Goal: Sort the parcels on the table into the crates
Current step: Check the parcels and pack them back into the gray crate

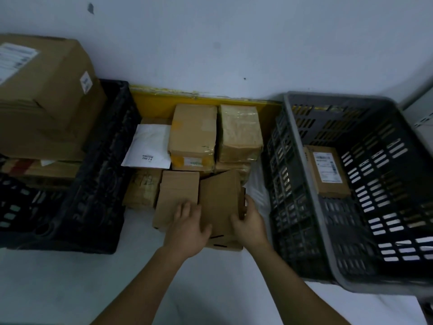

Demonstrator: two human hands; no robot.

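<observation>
Gripping a tilted cardboard parcel (220,202) at the near edge of the pile, the person works with both hands from above. The left hand (187,227) lies spread, fingers partly curled, on the parcel's left side, overlapping a flat box (177,195) beside it. The right hand (249,221) is curled around the parcel's right edge. This looks like the pick-up step; next the parcel would need lifting clear and carrying to a crate. The grey crate (302,146) on the right holds one labelled parcel (326,172); the black crate (103,184) on the left is stacked with big boxes (44,95). More parcels and a white mailer (150,146) wait between the crates. The table (70,289) is white, set against a plain pale wall (210,43), in dim light.
</observation>
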